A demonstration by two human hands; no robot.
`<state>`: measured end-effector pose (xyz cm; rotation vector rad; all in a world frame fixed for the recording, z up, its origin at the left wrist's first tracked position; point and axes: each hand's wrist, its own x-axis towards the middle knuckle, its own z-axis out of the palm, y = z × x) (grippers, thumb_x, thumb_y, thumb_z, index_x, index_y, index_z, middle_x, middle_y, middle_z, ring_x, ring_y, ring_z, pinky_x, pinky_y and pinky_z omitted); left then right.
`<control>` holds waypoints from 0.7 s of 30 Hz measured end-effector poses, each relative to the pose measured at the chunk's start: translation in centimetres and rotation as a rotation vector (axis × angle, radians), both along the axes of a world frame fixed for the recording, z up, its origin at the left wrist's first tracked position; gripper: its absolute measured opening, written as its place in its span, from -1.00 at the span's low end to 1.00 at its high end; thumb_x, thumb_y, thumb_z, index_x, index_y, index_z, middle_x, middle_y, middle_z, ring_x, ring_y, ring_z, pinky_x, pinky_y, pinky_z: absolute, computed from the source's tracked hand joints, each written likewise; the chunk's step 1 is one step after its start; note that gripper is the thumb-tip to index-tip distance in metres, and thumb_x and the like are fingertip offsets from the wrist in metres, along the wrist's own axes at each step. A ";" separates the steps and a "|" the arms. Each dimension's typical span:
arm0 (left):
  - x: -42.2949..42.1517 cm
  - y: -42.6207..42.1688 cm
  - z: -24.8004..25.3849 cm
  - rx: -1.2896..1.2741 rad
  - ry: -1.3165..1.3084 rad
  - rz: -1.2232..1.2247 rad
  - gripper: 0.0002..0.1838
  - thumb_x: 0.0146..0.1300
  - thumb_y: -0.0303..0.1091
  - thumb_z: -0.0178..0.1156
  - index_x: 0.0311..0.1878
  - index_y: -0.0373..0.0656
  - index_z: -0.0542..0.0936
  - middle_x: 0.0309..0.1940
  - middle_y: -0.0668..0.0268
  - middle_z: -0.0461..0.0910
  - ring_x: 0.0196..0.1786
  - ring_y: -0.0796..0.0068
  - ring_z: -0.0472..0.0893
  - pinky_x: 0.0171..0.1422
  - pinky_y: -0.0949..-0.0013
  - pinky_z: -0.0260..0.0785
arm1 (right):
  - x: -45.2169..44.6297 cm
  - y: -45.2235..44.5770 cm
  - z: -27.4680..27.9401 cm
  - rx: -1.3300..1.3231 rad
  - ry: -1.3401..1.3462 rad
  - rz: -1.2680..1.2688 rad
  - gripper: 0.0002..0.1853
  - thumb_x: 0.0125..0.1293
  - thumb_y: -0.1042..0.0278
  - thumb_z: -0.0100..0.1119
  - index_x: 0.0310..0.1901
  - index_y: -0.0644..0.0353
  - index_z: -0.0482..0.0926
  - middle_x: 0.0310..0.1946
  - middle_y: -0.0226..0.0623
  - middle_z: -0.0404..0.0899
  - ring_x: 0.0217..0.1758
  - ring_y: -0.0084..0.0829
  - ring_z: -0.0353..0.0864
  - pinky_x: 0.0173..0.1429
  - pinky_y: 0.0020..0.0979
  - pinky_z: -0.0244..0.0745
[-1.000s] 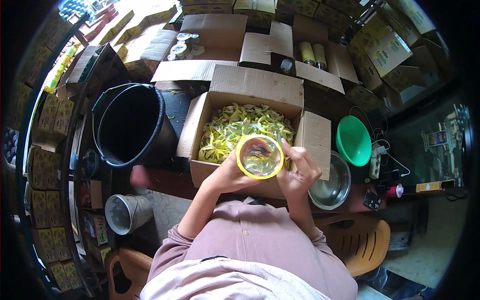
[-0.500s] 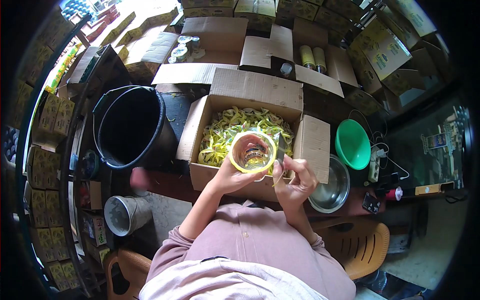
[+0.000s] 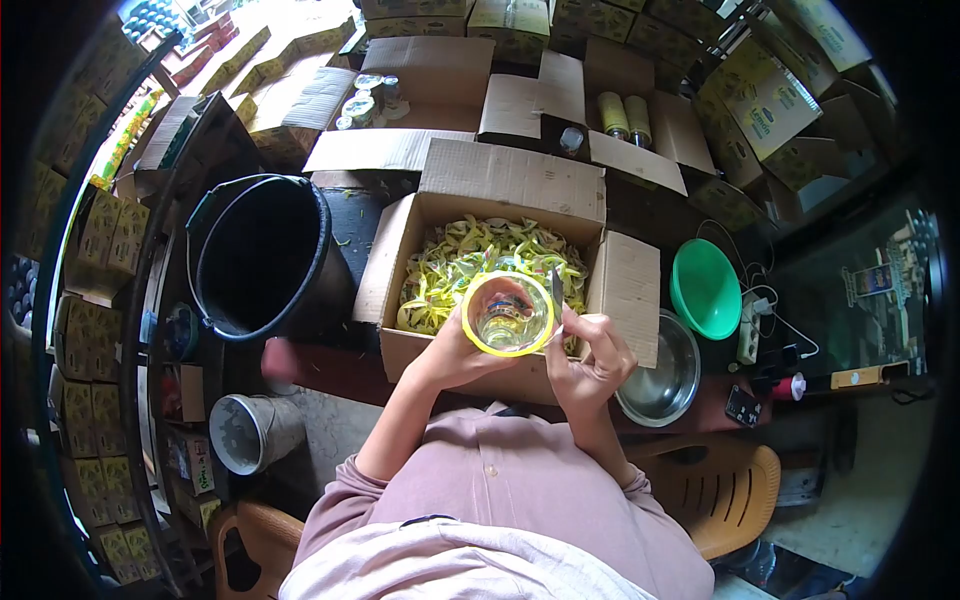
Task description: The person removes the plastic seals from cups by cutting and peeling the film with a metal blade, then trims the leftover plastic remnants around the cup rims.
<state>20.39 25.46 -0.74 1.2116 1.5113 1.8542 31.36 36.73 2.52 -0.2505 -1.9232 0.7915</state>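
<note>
My left hand [image 3: 452, 352] is wrapped round a clear plastic cup [image 3: 512, 334] with a yellow rim, its mouth facing up toward me. My right hand [image 3: 592, 362] pinches a thin dark knife [image 3: 557, 288], whose blade points away from me along the right side of the rim. The fingers hide its handle. Both hands are over the near edge of an open cardboard box [image 3: 513, 180]. Curled yellow strips [image 3: 470, 240] fill this box.
A black bucket [image 3: 325, 245] stands left of the box, and a grey bucket [image 3: 240, 430] sits lower down. To the right are a green basin [image 3: 705, 288] and a metal bowl [image 3: 680, 385]. Open cartons [image 3: 390, 145] with jars and cans line the back.
The cup has shifted slightly toward me and its mouth has turned a little. The knife blade now stands straighter beside the rim. A thin yellow strip by my right thumb no longer shows.
</note>
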 end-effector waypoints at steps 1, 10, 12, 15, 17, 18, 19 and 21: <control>0.0 0.0 0.1 -0.004 0.001 -0.002 -0.29 -0.21 -0.51 0.38 0.09 -0.19 0.29 -0.03 0.28 0.40 0.06 0.45 0.41 0.18 0.35 0.26 | -0.1 0.0 0.0 0.012 -0.007 -0.009 -0.70 -0.18 0.70 0.23 -0.31 0.22 0.63 -0.58 -0.29 0.52 -0.54 -0.47 0.55 -0.43 -0.50 0.45; 0.2 -0.2 0.4 -0.057 -0.013 -0.058 -0.24 -0.24 -0.47 0.42 0.12 -0.19 0.28 -0.01 0.28 0.39 0.10 0.43 0.39 0.23 0.31 0.20 | -0.3 0.4 0.5 0.057 -0.038 -0.014 -0.70 -0.16 0.68 0.24 -0.29 0.22 0.63 -0.57 -0.30 0.53 -0.54 -0.46 0.55 -0.42 -0.50 0.45; 0.2 -0.2 0.5 -0.061 -0.028 -0.090 -0.22 -0.23 -0.45 0.42 0.14 -0.19 0.27 0.01 0.27 0.37 0.13 0.42 0.36 0.26 0.29 0.16 | -0.3 0.6 0.2 0.028 -0.035 -0.011 -0.71 -0.15 0.66 0.25 -0.29 0.23 0.63 -0.57 -0.30 0.53 -0.54 -0.47 0.55 -0.42 -0.51 0.44; 0.2 0.4 -0.1 0.025 -0.040 -0.098 -0.23 -0.18 -0.45 0.40 0.16 -0.19 0.24 0.05 0.27 0.34 0.17 0.43 0.32 0.26 0.31 0.16 | -0.3 0.6 0.0 -0.062 0.005 -0.023 -0.73 -0.13 0.63 0.26 -0.29 0.24 0.62 -0.57 -0.30 0.54 -0.55 -0.49 0.55 -0.43 -0.52 0.43; 0.7 0.4 -0.1 0.022 -0.143 -0.029 -0.26 -0.12 -0.49 0.37 0.16 -0.21 0.22 0.05 0.24 0.31 0.16 0.42 0.32 0.25 0.33 0.20 | -0.2 0.3 0.0 -0.118 0.043 -0.054 -0.75 -0.12 0.62 0.27 -0.30 0.25 0.62 -0.58 -0.30 0.54 -0.55 -0.51 0.54 -0.44 -0.53 0.42; 0.8 0.4 0.0 0.021 -0.194 0.006 -0.28 -0.10 -0.51 0.35 0.16 -0.23 0.21 0.04 0.23 0.29 0.16 0.41 0.33 0.24 0.34 0.22 | 0.0 0.1 0.2 -0.142 0.039 -0.051 -0.78 -0.10 0.61 0.27 -0.31 0.27 0.61 -0.58 -0.30 0.54 -0.56 -0.53 0.53 -0.45 -0.54 0.41; 0.8 0.5 -0.2 0.057 -0.231 0.005 -0.29 -0.08 -0.51 0.33 0.16 -0.23 0.20 0.04 0.22 0.28 0.16 0.41 0.33 0.25 0.34 0.21 | 0.1 0.1 0.0 -0.135 0.032 -0.029 -0.78 -0.09 0.63 0.27 -0.31 0.29 0.60 -0.56 -0.32 0.52 -0.53 -0.56 0.51 -0.43 -0.57 0.39; 0.8 0.7 -0.7 0.128 -0.305 0.004 -0.31 -0.03 -0.53 0.30 0.17 -0.23 0.18 0.04 0.22 0.27 0.15 0.40 0.32 0.27 0.33 0.20 | 0.3 0.0 -0.4 -0.122 0.017 0.015 -0.78 -0.08 0.67 0.27 -0.31 0.33 0.57 -0.53 -0.35 0.48 -0.48 -0.61 0.46 -0.40 -0.63 0.36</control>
